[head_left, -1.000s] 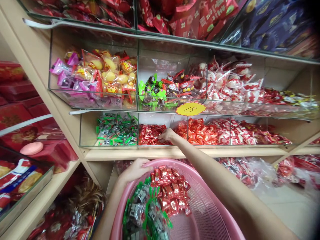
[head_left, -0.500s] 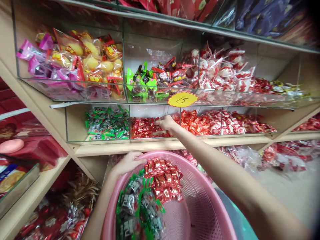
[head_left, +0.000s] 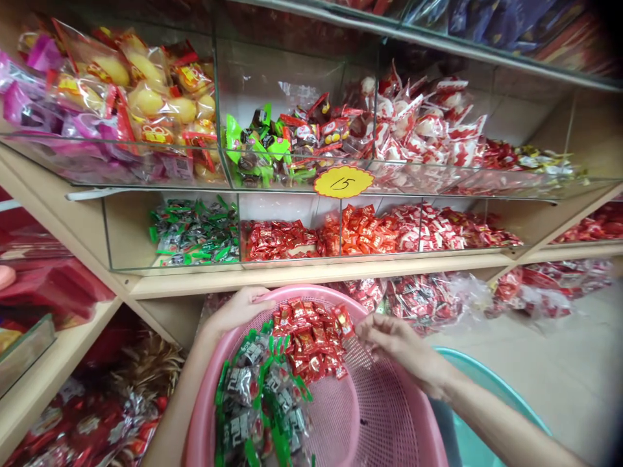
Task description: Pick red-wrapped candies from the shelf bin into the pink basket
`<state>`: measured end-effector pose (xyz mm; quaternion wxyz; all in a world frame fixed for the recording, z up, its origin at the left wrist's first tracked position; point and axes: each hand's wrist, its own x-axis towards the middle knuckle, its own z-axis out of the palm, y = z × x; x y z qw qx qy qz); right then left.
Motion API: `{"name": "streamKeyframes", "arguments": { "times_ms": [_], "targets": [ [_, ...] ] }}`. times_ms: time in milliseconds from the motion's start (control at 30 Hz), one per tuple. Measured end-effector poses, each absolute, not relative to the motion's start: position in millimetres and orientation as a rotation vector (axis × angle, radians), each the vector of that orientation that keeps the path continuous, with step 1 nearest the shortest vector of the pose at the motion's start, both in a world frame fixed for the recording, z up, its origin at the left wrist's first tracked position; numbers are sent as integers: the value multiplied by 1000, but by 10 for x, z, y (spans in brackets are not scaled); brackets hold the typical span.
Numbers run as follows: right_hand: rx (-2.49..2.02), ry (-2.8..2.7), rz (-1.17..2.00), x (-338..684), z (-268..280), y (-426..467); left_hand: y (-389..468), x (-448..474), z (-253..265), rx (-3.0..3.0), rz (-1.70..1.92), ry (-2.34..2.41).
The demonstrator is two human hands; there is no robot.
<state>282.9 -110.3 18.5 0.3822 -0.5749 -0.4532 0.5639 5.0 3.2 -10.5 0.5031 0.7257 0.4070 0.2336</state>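
My left hand (head_left: 239, 310) grips the far left rim of a pink plastic basket (head_left: 428, 428). Above the basket's right side, my right hand (head_left: 396, 347) is closed in a pinch, with a red wrapped candy (head_left: 343, 322) at its fingertips. Inside the basket, a heap of red wrapped candies (head_left: 311, 340) lies towards the far side. Clear packets with green ends (head_left: 243, 383) fill the left part, next to the red heap. Straight ahead, the low shelf bin holds more red candies (head_left: 277, 239).
Glass-fronted bins (head_left: 170, 262) of green, orange and red-and-white sweets line the low shelf. A yellow price tag (head_left: 343, 182) hangs from the upper shelf's edge. Bagged sweets (head_left: 428, 298) lie beneath. A teal basin (head_left: 491, 389) stands to the right, behind my right forearm.
My right hand has come back from the red candy bin to the basket, bringing a red candy. My left hand stays on the rim. The view has shifted slightly.
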Motion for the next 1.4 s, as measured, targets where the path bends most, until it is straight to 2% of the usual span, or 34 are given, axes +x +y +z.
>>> {"name": "streamKeyframes", "arguments": {
  "times_ms": [167, 500, 1400],
  "targets": [
    [-1599, -729, 1660, 2839, -153, -1300, 29, 56, -85, 1733, 554, 991],
    [-1498, -317, 1739, 2686, -428, -1360, 5, 61, -24, 1729, 529, 996],
    [-1544, -324, 1722, 2639, -496, -1468, 45, 48, -87, 1796, 542, 963]
  ]
}}
